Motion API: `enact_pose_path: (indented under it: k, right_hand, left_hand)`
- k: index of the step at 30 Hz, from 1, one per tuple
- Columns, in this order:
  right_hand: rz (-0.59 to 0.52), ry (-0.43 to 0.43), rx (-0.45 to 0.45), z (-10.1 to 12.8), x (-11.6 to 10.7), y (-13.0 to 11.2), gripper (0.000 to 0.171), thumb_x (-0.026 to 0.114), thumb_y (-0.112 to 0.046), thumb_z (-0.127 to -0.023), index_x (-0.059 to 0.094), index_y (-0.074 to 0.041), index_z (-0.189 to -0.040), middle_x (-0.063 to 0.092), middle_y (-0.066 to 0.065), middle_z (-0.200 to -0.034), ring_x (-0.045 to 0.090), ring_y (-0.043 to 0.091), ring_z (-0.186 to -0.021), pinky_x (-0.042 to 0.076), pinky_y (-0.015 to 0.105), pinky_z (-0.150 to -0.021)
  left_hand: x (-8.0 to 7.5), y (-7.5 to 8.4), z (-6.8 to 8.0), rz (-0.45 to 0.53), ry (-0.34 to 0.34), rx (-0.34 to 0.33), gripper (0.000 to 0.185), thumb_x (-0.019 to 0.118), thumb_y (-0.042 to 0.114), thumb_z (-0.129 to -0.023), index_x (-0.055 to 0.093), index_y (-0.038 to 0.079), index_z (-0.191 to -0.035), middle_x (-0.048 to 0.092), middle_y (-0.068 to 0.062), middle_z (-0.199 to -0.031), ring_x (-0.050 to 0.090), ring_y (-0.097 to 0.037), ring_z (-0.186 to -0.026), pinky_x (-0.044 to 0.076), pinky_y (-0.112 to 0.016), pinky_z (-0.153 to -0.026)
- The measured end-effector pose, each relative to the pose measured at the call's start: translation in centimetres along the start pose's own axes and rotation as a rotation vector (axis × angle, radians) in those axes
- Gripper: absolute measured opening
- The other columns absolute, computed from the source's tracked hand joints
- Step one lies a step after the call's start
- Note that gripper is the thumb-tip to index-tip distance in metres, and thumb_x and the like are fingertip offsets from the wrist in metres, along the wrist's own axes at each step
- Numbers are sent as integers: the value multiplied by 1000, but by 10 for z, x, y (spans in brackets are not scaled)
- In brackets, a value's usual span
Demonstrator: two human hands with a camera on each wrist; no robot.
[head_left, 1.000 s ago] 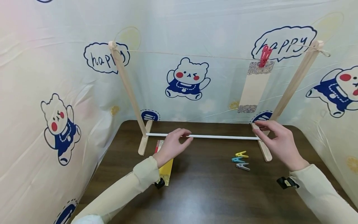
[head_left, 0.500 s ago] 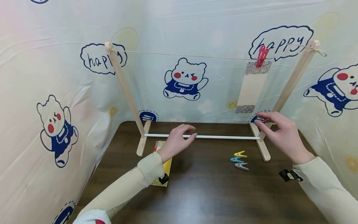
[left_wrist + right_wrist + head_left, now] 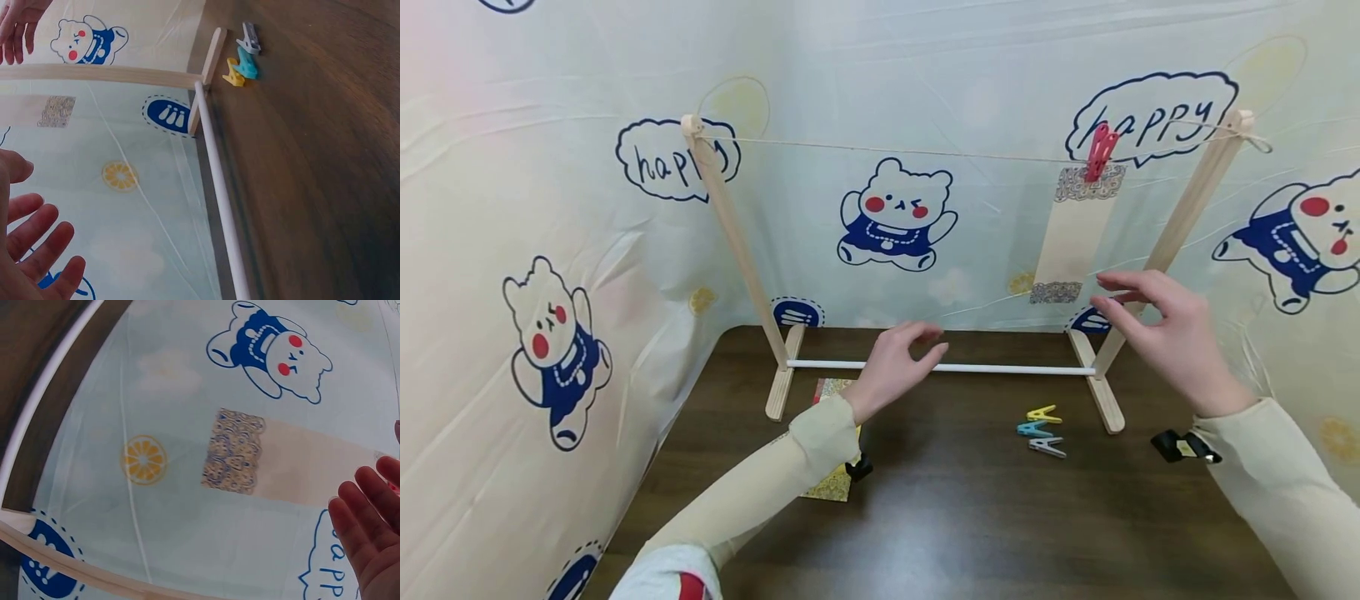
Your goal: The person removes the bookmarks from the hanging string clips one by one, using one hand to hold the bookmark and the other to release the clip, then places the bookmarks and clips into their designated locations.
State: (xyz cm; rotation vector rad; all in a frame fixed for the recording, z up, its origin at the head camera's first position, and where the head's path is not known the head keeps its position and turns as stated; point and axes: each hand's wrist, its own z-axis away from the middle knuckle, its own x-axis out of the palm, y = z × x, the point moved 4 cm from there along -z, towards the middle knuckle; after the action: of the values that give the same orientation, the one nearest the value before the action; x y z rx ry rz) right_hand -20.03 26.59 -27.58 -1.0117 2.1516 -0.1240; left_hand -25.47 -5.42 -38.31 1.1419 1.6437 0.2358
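My left hand is held over the white rod of a wooden stand, its fingers loosely bent around nothing. My right hand, likewise holding nothing, is raised in front of the stand's right post. A red clothespin pins a cream paper strip with patterned ends to the string; in the right wrist view this strip runs toward the fingers. Three clothespins lie on the table: yellow, blue and grey.
A yellow and red patterned strip lies on the brown table, partly hidden under my left forearm. The stand's left post rises from a wooden foot. A printed curtain surrounds the table's back and sides.
My left hand has shifted right and slightly up along the rod. My right hand has risen and moved a little right. The pinned strip and loose clothespins stay in place.
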Motion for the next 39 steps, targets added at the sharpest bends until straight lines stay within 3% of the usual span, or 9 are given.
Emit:
enact_pose_path:
  k: [21, 29, 36, 39]
  right_hand:
    - [-4, 38, 105, -37, -22, -7, 33, 76, -14, -97, 72, -7, -129, 71, 16, -125, 61, -10, -102, 44, 5, -90]
    - [-51, 47, 225, -56, -34, -3, 40, 76, -23, -97, 70, -16, -136, 70, 6, -134, 63, -6, -108, 47, 17, -104]
    - [-60, 59, 241, -70, -42, 2, 41, 76, -25, -97, 69, -20, -138, 71, -2, -133, 64, -4, -110, 48, 16, -102]
    - [-67, 61, 241, -76, -44, 2, 40, 76, -26, -98, 70, -20, -137, 71, -3, -132, 64, -3, -110, 49, 17, -103]
  left_hand:
    - [5, 31, -41, 85, 11, 63, 27, 70, 25, -102, 72, 10, -125, 73, -3, -121, 66, -18, -109, 55, -33, -97]
    - [10, 42, -57, 132, 9, 63, 29, 71, 23, -101, 72, 9, -127, 73, -5, -121, 67, -21, -111, 56, -41, -97]
    - [16, 49, -69, 147, 19, 33, 28, 72, 24, -101, 74, 11, -125, 74, -2, -119, 67, -18, -108, 55, -28, -94]
    - [18, 51, -73, 158, 31, 30, 26, 72, 23, -101, 75, 11, -124, 74, -2, -118, 67, -16, -106, 55, -29, -93]
